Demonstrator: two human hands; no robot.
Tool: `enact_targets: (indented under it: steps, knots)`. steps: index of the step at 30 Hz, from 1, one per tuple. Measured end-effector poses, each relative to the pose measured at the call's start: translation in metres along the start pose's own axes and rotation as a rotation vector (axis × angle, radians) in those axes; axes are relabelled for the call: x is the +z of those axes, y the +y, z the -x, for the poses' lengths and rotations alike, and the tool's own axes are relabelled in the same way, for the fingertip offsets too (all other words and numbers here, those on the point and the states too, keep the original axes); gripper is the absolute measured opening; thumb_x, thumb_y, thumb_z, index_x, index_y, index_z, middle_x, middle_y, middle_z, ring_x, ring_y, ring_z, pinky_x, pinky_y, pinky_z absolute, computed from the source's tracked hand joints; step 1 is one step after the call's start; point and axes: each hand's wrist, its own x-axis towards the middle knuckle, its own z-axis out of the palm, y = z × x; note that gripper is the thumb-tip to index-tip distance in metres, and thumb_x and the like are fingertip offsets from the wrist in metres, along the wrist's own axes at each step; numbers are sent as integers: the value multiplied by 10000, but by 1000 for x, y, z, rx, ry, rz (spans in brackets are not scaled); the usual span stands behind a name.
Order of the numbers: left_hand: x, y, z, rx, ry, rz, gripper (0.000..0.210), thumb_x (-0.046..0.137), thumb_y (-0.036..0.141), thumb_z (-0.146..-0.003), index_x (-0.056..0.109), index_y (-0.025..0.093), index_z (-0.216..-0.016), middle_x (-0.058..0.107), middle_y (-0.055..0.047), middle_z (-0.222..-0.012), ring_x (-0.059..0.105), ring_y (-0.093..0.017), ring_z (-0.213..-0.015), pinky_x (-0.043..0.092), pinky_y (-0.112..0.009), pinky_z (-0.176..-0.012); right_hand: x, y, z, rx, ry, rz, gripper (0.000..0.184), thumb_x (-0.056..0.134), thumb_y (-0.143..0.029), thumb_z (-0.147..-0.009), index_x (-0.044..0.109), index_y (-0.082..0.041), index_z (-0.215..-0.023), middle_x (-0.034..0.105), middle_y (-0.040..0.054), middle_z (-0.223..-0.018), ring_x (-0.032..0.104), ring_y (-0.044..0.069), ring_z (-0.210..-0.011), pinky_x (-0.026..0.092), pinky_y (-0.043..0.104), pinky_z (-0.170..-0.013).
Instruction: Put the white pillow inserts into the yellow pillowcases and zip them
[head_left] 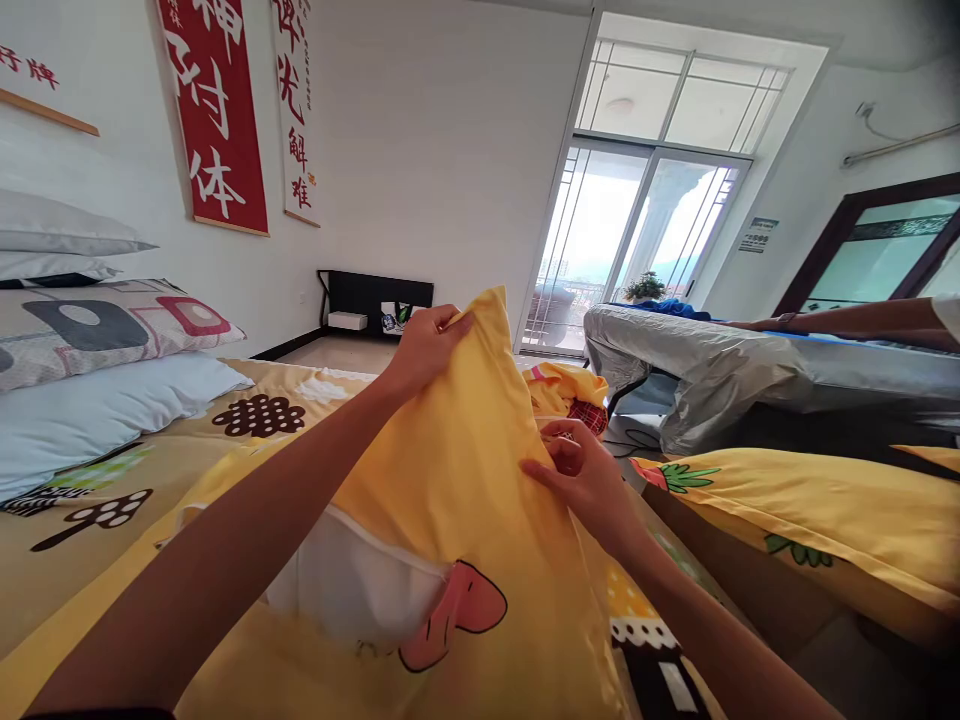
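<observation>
Yellow cover [457,440]: it was lifted in front of the person over the bed [187,480], its upper corner drawn to a point, its lower part spread out below
Left hand [431,350]: its grip was a closed pinch beside that corner, holding the fabric up
Right hand [581,470]: the thumb lay against the side edge, the fingers loosely curled; whether this grip was closed on cloth, I could not tell
White inner piece [352,570]: it showed at an opening in the cover
Corner and edge, done: the corner was raised and the edge within reach, by my judgement
Opening, remaining: the white piece was exposed and the lower cloth unsmoothed, so the work seemed partway along
Yellow pillow [810,500]: it lay to the right, apart from both hands
</observation>
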Motion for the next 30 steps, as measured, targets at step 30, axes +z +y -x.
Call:
enact_targets:
  steps: [30]
  knots:
    - [9,-12,7,-75,-51,50,355,537,379,-835,361,177,-603,311,44,-592,305,-69,-517,223,-220,-480,23,-6,-5,-112,-98,881,180,520,-233,-650,349,-214,-597,419,-47,-527,313,99,-516,202,249,-503]
